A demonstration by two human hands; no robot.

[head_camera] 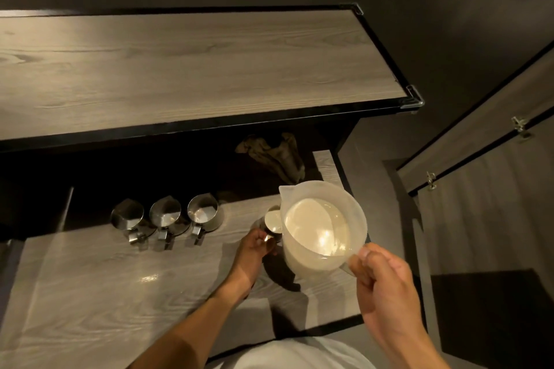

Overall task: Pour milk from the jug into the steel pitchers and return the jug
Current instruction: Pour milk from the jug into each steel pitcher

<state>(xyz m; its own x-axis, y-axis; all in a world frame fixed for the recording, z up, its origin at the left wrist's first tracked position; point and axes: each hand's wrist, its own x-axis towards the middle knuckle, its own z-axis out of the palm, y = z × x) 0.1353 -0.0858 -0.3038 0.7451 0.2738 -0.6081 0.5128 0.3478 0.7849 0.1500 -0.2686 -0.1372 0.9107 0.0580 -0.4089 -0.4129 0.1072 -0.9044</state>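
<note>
A wide bare stretch of the lower worktop (120,293) lies open from 6 to 9 o'clock, free for a hand to cross. At 10 o'clock three steel pitchers (164,213) stand in a close row, handles toward the viewer, blocking that strip. At 12 o'clock the upper shelf (180,69) overhangs, closing the space behind them. A crumpled cloth (275,156) lies at 1 o'clock. At 2 o'clock the raised jug (322,226) fills the corner.

the jug (322,228) hides most of the fourth pitcher (273,221), and deep shadow swallows the shelf back beyond the cloth (277,156).
</note>
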